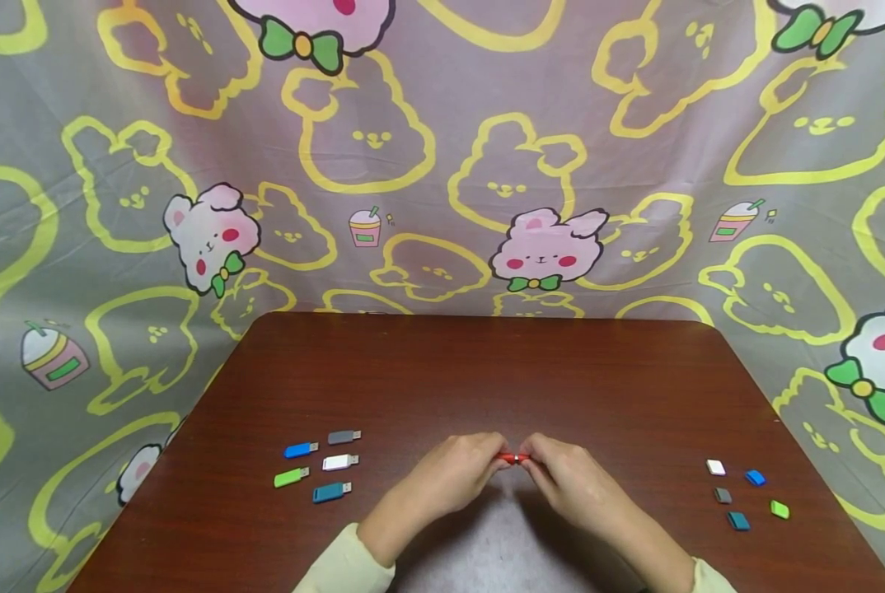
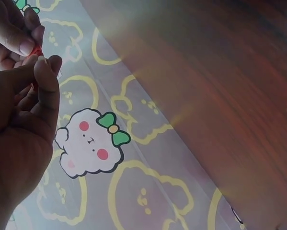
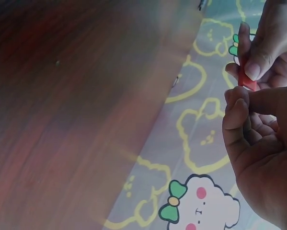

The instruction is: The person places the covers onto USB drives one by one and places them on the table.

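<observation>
Above table, pinching red USB stick in left hand and right hand, with caps right of latter.

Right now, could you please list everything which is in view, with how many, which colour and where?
USB sticks: 5; blue, grey, white, green, teal; table's left side
Caps: 5; white, blue, grey, green, teal; table's right side
Red USB stick: 1; red; in the middle, partly hidden
Table: 1; reddish brown; below
Patterned cloth: count unclear; greyish with yellow outlines; behind and beside table
Sleeves: 2; pale yellow; bottom edge
Left hand: 1; bare; pinching red USB stick's left
Right hand: 1; bare; pinching its right
</observation>
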Motion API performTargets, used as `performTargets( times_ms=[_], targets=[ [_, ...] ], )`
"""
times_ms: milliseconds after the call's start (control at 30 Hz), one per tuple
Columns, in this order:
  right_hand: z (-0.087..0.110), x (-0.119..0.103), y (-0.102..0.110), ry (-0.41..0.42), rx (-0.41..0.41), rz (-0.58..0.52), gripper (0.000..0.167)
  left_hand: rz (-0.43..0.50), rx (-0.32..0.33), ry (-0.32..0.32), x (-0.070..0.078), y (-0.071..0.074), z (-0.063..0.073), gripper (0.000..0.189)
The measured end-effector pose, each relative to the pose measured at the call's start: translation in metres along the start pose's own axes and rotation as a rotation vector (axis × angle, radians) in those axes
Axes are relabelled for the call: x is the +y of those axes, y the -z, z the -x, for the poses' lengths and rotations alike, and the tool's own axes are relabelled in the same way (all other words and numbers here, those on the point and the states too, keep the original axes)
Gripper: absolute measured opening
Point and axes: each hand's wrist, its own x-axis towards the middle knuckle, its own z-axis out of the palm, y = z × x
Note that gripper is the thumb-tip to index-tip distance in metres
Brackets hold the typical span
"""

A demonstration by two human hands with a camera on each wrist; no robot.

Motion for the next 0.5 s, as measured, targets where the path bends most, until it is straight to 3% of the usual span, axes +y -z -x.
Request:
performTargets(
  times_ms=[500],
  targets=[
    [-0.0020,-0.0047,0.0017,0.032,0.053,0.028,0.006,-0.042,0.035,-0.043,0.0033,0.0018,-0.0041,0.008]
  ],
)
